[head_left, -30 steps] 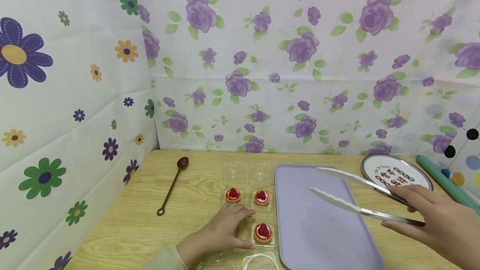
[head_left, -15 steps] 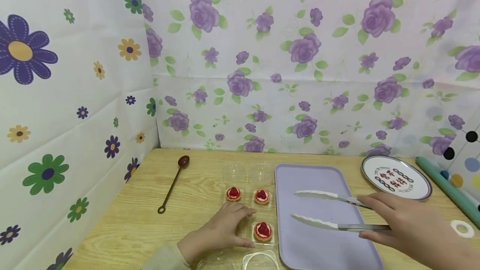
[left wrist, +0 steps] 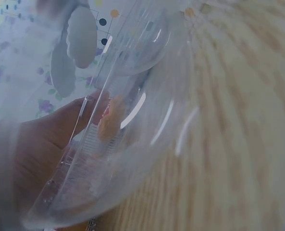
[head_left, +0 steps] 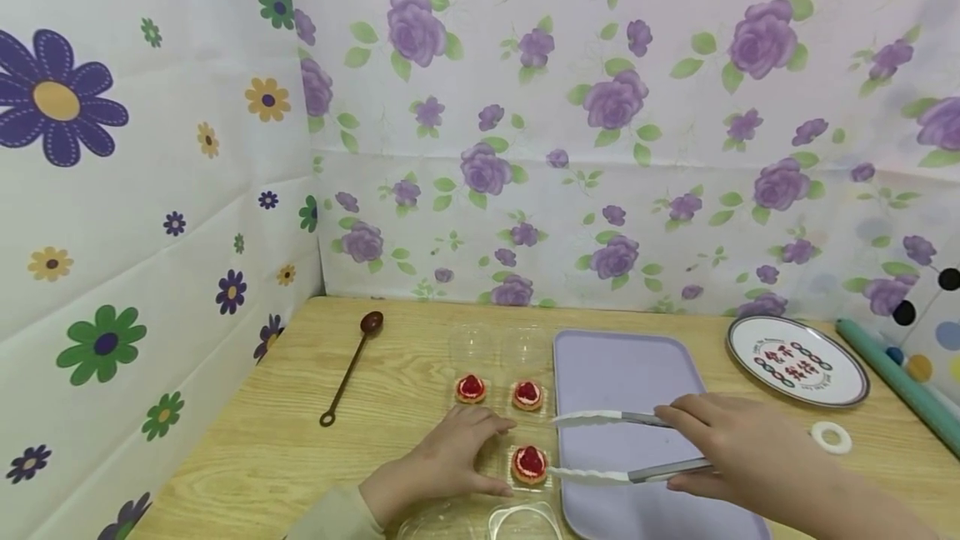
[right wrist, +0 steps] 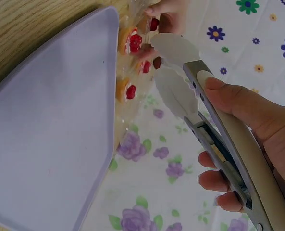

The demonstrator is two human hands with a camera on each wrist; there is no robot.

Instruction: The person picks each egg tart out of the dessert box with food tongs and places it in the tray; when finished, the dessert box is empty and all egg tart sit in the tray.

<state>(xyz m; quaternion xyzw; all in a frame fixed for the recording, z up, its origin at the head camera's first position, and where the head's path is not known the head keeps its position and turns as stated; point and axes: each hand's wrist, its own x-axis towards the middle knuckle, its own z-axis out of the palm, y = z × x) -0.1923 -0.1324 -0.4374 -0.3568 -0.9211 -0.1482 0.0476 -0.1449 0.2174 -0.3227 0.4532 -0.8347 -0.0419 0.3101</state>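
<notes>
My right hand (head_left: 742, 448) grips a pair of metal tongs (right wrist: 229, 139) with pale scalloped tips. The tongs are spread, and their tips reach over the tray's left edge, one beside the front fruit tart (head_left: 529, 465). On the left, my left hand (head_left: 442, 461) holds a clear plastic container (head_left: 472, 344), thumb and fingers spread across its left front part. Two more red-topped tarts, the back left tart (head_left: 470, 388) and the back right tart (head_left: 527, 395), sit in its compartments. Through the clear plastic, a tart (left wrist: 108, 120) is seen sideways in the left wrist view. What lies beneath my left palm is hidden.
A lilac tray (head_left: 637, 357) lies right of the container. Behind my right hand are a printed white plate (head_left: 798, 357), a white ring (head_left: 831, 437) and a green roll (head_left: 900, 382). A brown long-handled spoon (head_left: 352, 365) lies at left. Flowered sheets stand behind and left.
My right hand has carried the spread tongs left and slightly down across the tray, to the tarts. The left hand has stayed at the container.
</notes>
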